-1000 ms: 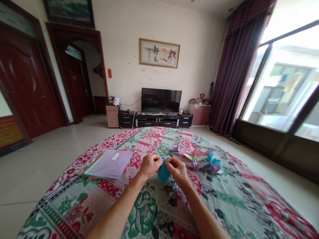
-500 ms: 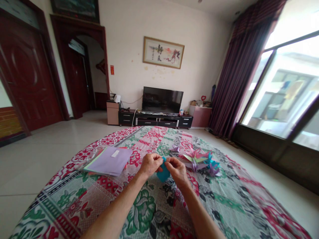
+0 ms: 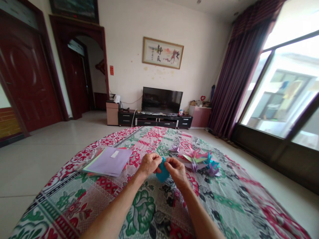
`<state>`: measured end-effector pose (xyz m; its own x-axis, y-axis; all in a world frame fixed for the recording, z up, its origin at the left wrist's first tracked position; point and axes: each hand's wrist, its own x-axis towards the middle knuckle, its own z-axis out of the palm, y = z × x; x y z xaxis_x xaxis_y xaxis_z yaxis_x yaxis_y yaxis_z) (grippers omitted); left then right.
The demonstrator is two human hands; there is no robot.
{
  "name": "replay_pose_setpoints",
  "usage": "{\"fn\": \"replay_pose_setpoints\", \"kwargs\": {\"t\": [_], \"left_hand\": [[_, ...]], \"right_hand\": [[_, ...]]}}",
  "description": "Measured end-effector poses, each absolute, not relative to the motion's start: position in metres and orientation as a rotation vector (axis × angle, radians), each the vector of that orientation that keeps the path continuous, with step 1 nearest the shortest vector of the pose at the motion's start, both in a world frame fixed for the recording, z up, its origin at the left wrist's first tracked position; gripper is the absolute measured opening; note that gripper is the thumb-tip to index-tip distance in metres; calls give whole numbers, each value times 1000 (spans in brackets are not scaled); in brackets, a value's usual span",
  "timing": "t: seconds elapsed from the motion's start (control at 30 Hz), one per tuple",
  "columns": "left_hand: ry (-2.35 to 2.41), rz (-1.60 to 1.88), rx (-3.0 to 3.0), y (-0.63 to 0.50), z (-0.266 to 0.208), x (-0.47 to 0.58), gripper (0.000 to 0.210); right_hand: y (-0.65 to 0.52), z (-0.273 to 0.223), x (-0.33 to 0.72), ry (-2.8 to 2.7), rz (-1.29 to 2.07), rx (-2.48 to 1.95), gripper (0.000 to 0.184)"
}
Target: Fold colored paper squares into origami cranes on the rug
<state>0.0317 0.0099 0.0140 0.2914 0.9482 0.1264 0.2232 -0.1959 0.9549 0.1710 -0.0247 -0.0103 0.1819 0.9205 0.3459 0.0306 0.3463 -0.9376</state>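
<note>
A small piece of folded blue paper (image 3: 162,175) is held between my two hands above the patterned tablecloth. My left hand (image 3: 150,163) pinches its upper left edge between thumb and fingers. On the other side my right hand (image 3: 176,168) grips the upper right part, its fingertips close to the left ones. The paper's lower end hangs free below the fingers. Several folded paper cranes (image 3: 195,161) in pink, green, purple and blue lie clustered to the right of my right hand. One purple folded piece (image 3: 175,148) sits apart, just beyond my hands.
Left of my hands lies a stack of coloured paper sheets (image 3: 109,161), purple on top, in clear plastic. A floral tablecloth (image 3: 141,212) covers the round table. Past it stand a television (image 3: 161,100) on a low black cabinet and, at right, a dark curtain (image 3: 230,73).
Both hands keep their pinch on the blue paper in nearly the same place. The view has shifted very slightly.
</note>
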Motion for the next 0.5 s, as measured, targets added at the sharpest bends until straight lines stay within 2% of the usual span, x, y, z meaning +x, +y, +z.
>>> {"fn": "replay_pose_setpoints", "kwargs": {"t": [0.5], "left_hand": [[1191, 1067, 1746, 6, 23, 30, 13]], "right_hand": [[-26, -9, 165, -1214, 857, -1010, 24]]}}
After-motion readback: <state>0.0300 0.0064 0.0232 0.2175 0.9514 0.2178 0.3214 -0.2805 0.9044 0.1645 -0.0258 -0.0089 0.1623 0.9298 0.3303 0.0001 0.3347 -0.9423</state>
